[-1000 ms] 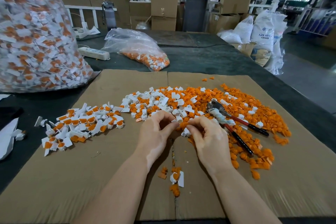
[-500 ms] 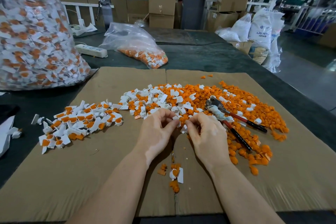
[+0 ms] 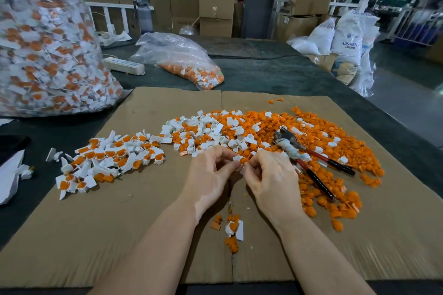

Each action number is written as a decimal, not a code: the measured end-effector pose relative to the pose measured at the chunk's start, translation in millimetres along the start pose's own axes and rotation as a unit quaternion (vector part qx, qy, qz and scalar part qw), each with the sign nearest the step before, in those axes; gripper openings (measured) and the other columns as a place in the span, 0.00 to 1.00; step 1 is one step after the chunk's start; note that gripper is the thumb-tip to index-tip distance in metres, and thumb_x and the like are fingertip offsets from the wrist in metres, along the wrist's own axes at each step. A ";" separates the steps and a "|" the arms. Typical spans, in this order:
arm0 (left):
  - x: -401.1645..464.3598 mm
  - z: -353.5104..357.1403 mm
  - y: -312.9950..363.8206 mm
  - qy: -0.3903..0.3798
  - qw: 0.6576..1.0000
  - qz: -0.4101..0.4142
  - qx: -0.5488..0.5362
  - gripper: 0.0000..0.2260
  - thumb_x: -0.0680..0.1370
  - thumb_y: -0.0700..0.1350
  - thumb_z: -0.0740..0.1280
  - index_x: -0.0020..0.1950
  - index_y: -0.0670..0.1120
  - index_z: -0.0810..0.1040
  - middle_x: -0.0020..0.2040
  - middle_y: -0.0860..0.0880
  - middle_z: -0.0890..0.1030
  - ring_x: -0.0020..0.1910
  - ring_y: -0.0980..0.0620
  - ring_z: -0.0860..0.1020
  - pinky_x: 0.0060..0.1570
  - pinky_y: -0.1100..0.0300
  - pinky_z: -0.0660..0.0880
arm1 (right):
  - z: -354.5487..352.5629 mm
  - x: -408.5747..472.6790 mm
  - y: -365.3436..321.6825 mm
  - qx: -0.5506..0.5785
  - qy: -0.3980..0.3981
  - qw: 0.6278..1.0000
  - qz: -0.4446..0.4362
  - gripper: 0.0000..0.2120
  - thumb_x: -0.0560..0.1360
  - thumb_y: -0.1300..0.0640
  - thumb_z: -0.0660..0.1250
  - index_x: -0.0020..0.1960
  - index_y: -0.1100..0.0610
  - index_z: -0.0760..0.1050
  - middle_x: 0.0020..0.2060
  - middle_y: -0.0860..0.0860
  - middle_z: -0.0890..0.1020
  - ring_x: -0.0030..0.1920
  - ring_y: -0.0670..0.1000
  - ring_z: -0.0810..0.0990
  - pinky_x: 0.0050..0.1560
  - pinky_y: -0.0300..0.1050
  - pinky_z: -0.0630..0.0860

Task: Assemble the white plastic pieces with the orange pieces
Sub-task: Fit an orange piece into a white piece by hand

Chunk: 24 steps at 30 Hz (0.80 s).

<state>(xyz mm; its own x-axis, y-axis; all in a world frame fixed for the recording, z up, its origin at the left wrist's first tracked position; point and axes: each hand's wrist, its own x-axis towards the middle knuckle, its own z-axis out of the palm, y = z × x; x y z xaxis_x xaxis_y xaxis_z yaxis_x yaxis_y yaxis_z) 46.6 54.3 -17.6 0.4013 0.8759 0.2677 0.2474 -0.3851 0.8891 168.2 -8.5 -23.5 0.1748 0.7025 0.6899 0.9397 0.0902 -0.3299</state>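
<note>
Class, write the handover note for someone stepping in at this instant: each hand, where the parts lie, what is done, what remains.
Left hand pinches a white piece; right hand pinches an orange piece against it, joint not visibly seated.
Finished pile lies left on the cardboard; loose mixed pile ahead and right, pliers on it.
Left: seat this pair, then work through the loose pile.

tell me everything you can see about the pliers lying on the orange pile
The pliers lie flat on the loose orange pieces, right of the right hand, apparently not touched by it. The dark metal head points up-left, away from the person; the joint and upper handles are wrapped in pale, dirty-looking tape or cloth. Two handles, red then black at the grips, splay toward the lower right. Whether the jaws are shut is too small to tell. A few white pieces lie against them.
</note>
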 end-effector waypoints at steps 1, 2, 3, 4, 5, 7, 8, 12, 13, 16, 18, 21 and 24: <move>-0.8 0.2 0.0 -0.001 1.000 0.004 0.007 0.03 0.75 0.42 0.70 0.44 0.50 0.78 0.38 0.54 0.80 0.37 0.64 0.77 0.38 0.75 0.70 | 0.1 -0.4 -0.4 0.000 -0.001 1.000 -0.006 0.10 0.68 0.65 0.73 0.34 0.60 0.72 0.28 0.51 0.74 0.31 0.50 0.71 0.33 0.44 0.68; -1.4 0.2 0.3 -0.001 1.000 0.007 0.011 0.03 0.75 0.42 0.69 0.44 0.50 0.78 0.38 0.55 0.80 0.37 0.64 0.77 0.38 0.75 0.70 | 0.3 -0.6 -0.4 0.000 -0.003 1.000 -0.010 0.10 0.68 0.65 0.73 0.34 0.60 0.72 0.28 0.52 0.74 0.31 0.51 0.71 0.33 0.44 0.69; -1.8 0.1 1.0 0.000 1.000 0.007 0.008 0.04 0.75 0.42 0.69 0.43 0.51 0.78 0.38 0.55 0.80 0.36 0.64 0.76 0.37 0.75 0.70 | 0.4 -0.8 -0.4 0.005 -0.006 1.000 -0.011 0.10 0.69 0.65 0.73 0.34 0.60 0.72 0.28 0.51 0.74 0.31 0.50 0.71 0.33 0.44 0.69; -2.1 -0.2 1.4 0.004 1.000 0.005 -0.003 0.04 0.75 0.41 0.69 0.43 0.51 0.78 0.37 0.55 0.80 0.36 0.64 0.77 0.37 0.75 0.70 | 0.2 -0.8 0.0 0.017 -0.011 1.000 -0.006 0.09 0.70 0.64 0.72 0.35 0.60 0.73 0.29 0.51 0.74 0.32 0.50 0.71 0.34 0.43 0.69; -2.1 -0.6 1.7 0.012 1.000 0.001 -0.021 0.05 0.75 0.41 0.69 0.43 0.51 0.78 0.37 0.55 0.80 0.36 0.64 0.77 0.37 0.75 0.70 | -0.2 -0.6 0.8 0.040 -0.016 0.999 0.005 0.08 0.71 0.63 0.71 0.36 0.59 0.73 0.30 0.50 0.74 0.32 0.49 0.71 0.34 0.41 0.68; -1.4 -1.8 0.9 0.033 0.998 -0.011 -0.044 0.04 0.76 0.41 0.68 0.45 0.50 0.78 0.38 0.52 0.81 0.37 0.61 0.78 0.37 0.74 0.71 | -1.3 0.4 2.9 0.111 -0.021 0.993 0.040 0.06 0.74 0.62 0.68 0.39 0.57 0.74 0.32 0.49 0.74 0.34 0.48 0.72 0.35 0.40 0.69; -0.9 -2.4 0.1 0.041 0.998 -0.013 -0.043 0.03 0.76 0.41 0.68 0.46 0.49 0.79 0.39 0.51 0.81 0.38 0.59 0.78 0.37 0.73 0.71 | -1.5 0.9 3.6 0.147 -0.018 0.987 0.061 0.05 0.75 0.61 0.67 0.40 0.56 0.74 0.33 0.48 0.75 0.35 0.48 0.73 0.35 0.41 0.71; -3.1 -0.9 -1.0 0.009 1.000 0.025 0.015 0.08 0.77 0.43 0.66 0.55 0.52 0.79 0.46 0.55 0.80 0.46 0.60 0.77 0.44 0.76 0.69 | -3.1 3.0 1.3 0.232 -0.019 0.966 0.110 0.05 0.76 0.61 0.64 0.42 0.55 0.74 0.34 0.47 0.75 0.36 0.46 0.74 0.35 0.37 0.71; -4.0 -0.2 -0.2 0.003 0.999 0.042 0.028 0.09 0.77 0.43 0.66 0.56 0.52 0.80 0.47 0.57 0.80 0.48 0.62 0.76 0.46 0.78 0.68 | -3.5 3.4 0.3 0.249 -0.022 0.961 0.117 0.05 0.77 0.62 0.64 0.42 0.56 0.74 0.33 0.47 0.75 0.35 0.45 0.73 0.35 0.35 0.70; -6.0 0.9 2.0 0.008 0.995 0.093 0.045 0.10 0.77 0.42 0.67 0.58 0.49 0.80 0.46 0.65 0.77 0.47 0.71 0.75 0.46 0.81 0.66 | -5.3 4.5 -0.4 0.292 -0.045 0.944 0.145 0.06 0.78 0.63 0.62 0.42 0.57 0.72 0.32 0.46 0.73 0.33 0.43 0.71 0.34 0.32 0.68; -7.0 1.6 1.4 0.021 0.991 0.123 0.055 0.11 0.77 0.41 0.67 0.58 0.48 0.80 0.46 0.65 0.77 0.46 0.70 0.76 0.47 0.79 0.68 | -6.0 5.0 0.0 0.308 -0.063 0.935 0.162 0.05 0.78 0.63 0.60 0.43 0.58 0.71 0.32 0.46 0.72 0.32 0.41 0.69 0.33 0.32 0.67; -8.9 3.5 0.0 0.039 0.982 0.168 0.075 0.11 0.76 0.40 0.67 0.59 0.46 0.80 0.48 0.58 0.79 0.47 0.61 0.78 0.50 0.71 0.73 | -6.6 5.2 0.3 0.324 -0.077 0.925 0.182 0.05 0.79 0.62 0.59 0.45 0.58 0.70 0.32 0.49 0.71 0.31 0.41 0.67 0.31 0.33 0.66; -10.6 5.5 0.5 0.054 0.972 0.205 0.101 0.12 0.75 0.41 0.67 0.59 0.44 0.80 0.48 0.55 0.80 0.48 0.62 0.76 0.50 0.75 0.71 | -7.2 5.2 0.3 0.336 -0.081 0.919 0.191 0.05 0.80 0.62 0.57 0.46 0.59 0.70 0.35 0.54 0.73 0.33 0.42 0.68 0.33 0.35 0.66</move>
<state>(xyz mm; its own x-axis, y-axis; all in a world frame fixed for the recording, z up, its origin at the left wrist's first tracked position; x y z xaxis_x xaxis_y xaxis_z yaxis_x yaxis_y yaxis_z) 47.3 43.3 -22.1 0.4111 0.6584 0.6305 0.2589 -0.7475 0.6118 171.5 -9.9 -15.4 0.3571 0.8646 0.3535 0.4157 0.1918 -0.8890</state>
